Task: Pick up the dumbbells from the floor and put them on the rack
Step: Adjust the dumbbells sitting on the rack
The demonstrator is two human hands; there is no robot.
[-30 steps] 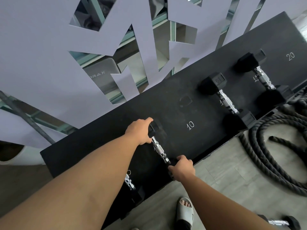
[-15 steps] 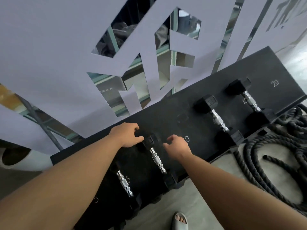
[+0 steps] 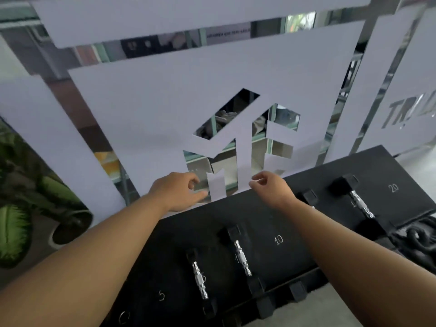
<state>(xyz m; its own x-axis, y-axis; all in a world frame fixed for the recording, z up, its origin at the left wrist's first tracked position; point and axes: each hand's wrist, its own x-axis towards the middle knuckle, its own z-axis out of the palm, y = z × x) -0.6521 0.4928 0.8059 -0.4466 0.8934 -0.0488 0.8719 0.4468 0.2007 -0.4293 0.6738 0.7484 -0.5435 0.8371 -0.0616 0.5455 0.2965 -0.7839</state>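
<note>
Progress: four dumbbells sit on the black rack in my view, so the racking looks well along; whether any are left on the floor I can't tell, since almost no floor shows here.
Rack at 6 o'clock: the dumbbell by the 10 mark lies in its slot, chrome handle running front to back, just beside the dumbbell by the 5 mark at about 7 o'clock.
Rack at 3 o'clock: the dumbbell by the 20 mark rests well off to the right; one more dumbbell peeks out from behind my right forearm.
Left hand: my left hand hangs above the rack's back edge, fingers loosely spread, gripping nothing.
Right hand: my right hand hovers level with it, fingers curled slack, also empty.
Hands to thing: the 10-mark dumbbell lies below and between my two hands, towards 6 o'clock, clear of both.
Off the rack: a coil of battle rope at 4 o'clock.
Next, I reckon: look to the floor for any stragglers.
</note>
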